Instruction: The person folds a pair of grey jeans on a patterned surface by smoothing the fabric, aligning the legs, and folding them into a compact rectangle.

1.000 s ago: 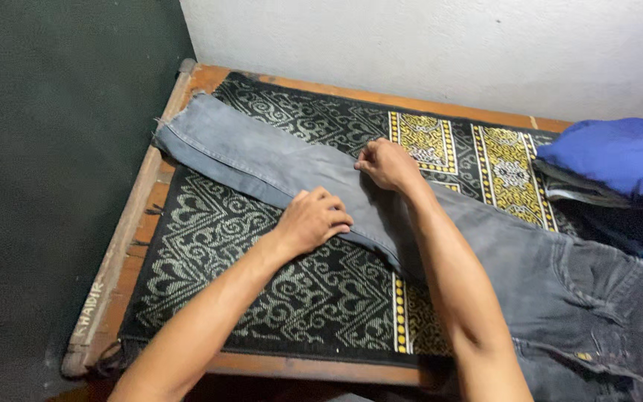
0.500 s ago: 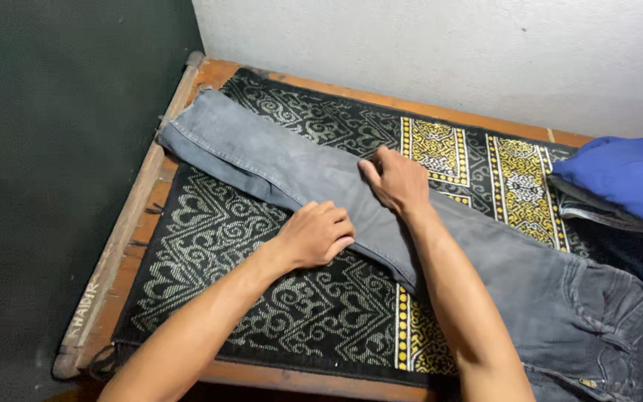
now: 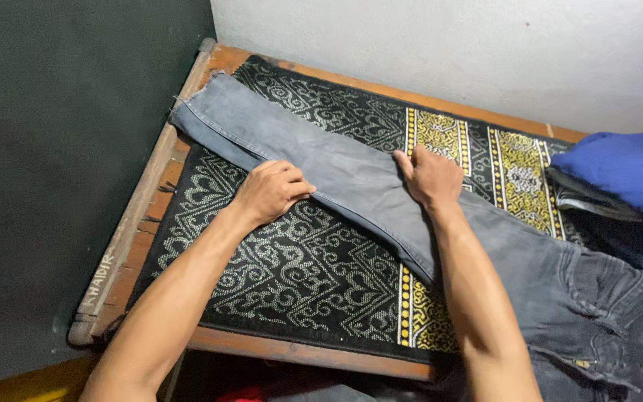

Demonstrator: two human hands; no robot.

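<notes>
grey jeans (image 3: 351, 175) lie diagonally across the desk (image 3: 124, 246); left hand (image 3: 271, 190) curled at their near edge, right hand (image 3: 432, 176) pressed flat.

A patterned mat (image 3: 292, 275) covers most of a low wooden platform (image 3: 137, 223): black ground with pale scrollwork, crossed by yellow ornamental bands toward the right. The platform's orange-brown frame shows along the left edge, the far edge by the wall and the near edge; some letters are scratched into the left rail. A dark green wall (image 3: 61, 149) stands left, a whitish wall (image 3: 448, 52) behind. At right, a pile of clothes: a bright blue garment (image 3: 619, 167) on top, dark folded pieces (image 3: 604, 216) under it, partly cut off by the frame edge.
</notes>
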